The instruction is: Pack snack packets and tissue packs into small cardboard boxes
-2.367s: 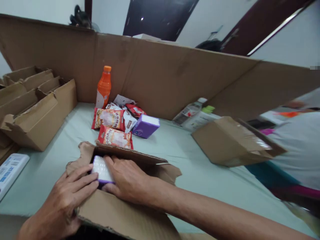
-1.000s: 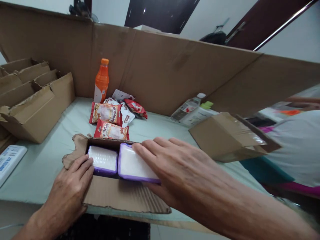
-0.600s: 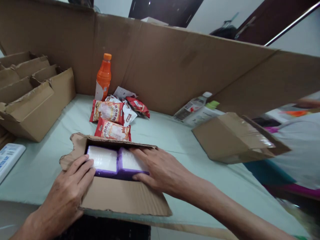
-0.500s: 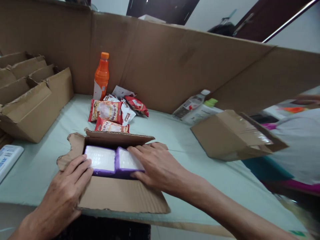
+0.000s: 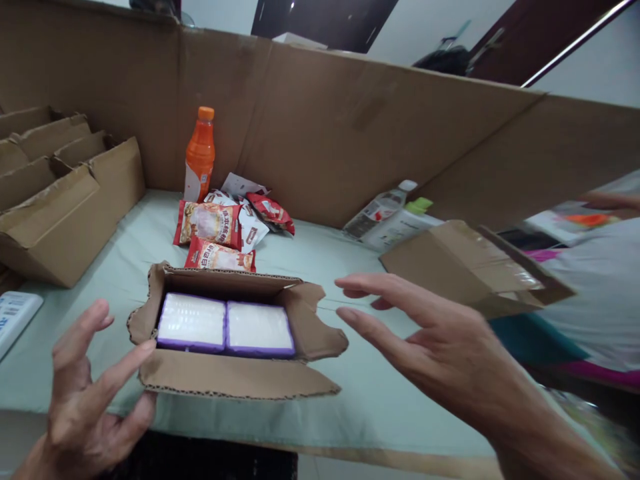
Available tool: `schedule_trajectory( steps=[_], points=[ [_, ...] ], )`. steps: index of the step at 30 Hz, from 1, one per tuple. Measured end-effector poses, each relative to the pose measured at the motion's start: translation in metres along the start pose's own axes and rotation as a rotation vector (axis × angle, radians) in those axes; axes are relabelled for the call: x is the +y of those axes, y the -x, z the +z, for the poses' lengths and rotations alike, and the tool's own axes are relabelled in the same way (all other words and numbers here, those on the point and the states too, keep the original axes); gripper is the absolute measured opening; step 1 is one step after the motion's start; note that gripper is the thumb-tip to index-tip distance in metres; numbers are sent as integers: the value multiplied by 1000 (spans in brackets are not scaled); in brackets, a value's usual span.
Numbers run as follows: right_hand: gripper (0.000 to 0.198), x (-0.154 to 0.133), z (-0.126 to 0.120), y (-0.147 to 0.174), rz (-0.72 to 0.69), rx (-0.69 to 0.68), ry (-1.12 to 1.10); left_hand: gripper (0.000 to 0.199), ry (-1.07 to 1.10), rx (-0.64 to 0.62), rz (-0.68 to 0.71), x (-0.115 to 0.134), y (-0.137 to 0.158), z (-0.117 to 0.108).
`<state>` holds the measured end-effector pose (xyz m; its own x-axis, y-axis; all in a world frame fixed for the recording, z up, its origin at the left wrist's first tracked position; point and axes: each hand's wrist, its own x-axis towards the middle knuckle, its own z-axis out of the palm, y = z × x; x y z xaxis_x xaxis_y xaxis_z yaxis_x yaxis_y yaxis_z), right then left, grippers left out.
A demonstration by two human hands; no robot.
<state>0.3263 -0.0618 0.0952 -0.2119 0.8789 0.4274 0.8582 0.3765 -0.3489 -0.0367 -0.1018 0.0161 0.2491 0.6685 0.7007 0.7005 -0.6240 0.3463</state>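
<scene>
An open cardboard box point(image 5: 235, 377) with its flaps spread lies near the front of the table. Side by side inside it are two white packs with purple edges, a left pack point(image 5: 193, 321) and a right pack point(image 5: 259, 327); they look like tissue packs. My left hand point(image 5: 95, 387) is at the box's left end, fingers apart, one fingertip at the corner of the flap. To the right of the box my right hand point(image 5: 425, 340) hovers, fingers stretched toward it and holding nothing.
Red snack packets point(image 5: 210, 225) lie behind the box, beside an upright orange bottle point(image 5: 200, 157). Divided cardboard boxes point(image 5: 75, 213) stand at left, near a white pack point(image 5: 17, 317). At right are a leaning clear bottle point(image 5: 383, 210), a tilted carton point(image 5: 465, 260) and another person's sleeve point(image 5: 600, 287).
My right hand has let go of the right pack and moved off to the right. My left hand has drawn back and spread its fingers. The packs now sit level in the box.
</scene>
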Motion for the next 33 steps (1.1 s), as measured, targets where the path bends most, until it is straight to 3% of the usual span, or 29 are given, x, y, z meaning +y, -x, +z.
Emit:
schedule_trajectory(
  steps=[2,5,9,12,17,21,27,29,33],
  points=[
    [25,2,3,4,-52,1,5,55,47,-37,-70,1,1,4],
    [21,-8,12,-3,-242,-14,-7,46,55,-95,-82,4,1,11],
    [31,-23,27,-34,-410,-320,8,40,58,-76,-70,10,-1,15],
    [34,-15,40,-56,-344,-412,-61,32,92,-89,-19,8,-5,16],
    [33,18,47,-52,-118,-258,-376,29,188,-134,44,1,-12,17],
    [25,17,53,-33,-28,-181,-640,38,241,-112,-23,-2,-16,19],
    [30,-4,77,-33,-71,-458,-955,43,199,-9,-139,0,-12,29],
    [31,-2,72,-33,-14,-347,-953,53,143,36,-182,2,-11,31],
    [32,5,52,-29,1,108,-661,49,-6,8,-172,7,-17,32]
  ],
)
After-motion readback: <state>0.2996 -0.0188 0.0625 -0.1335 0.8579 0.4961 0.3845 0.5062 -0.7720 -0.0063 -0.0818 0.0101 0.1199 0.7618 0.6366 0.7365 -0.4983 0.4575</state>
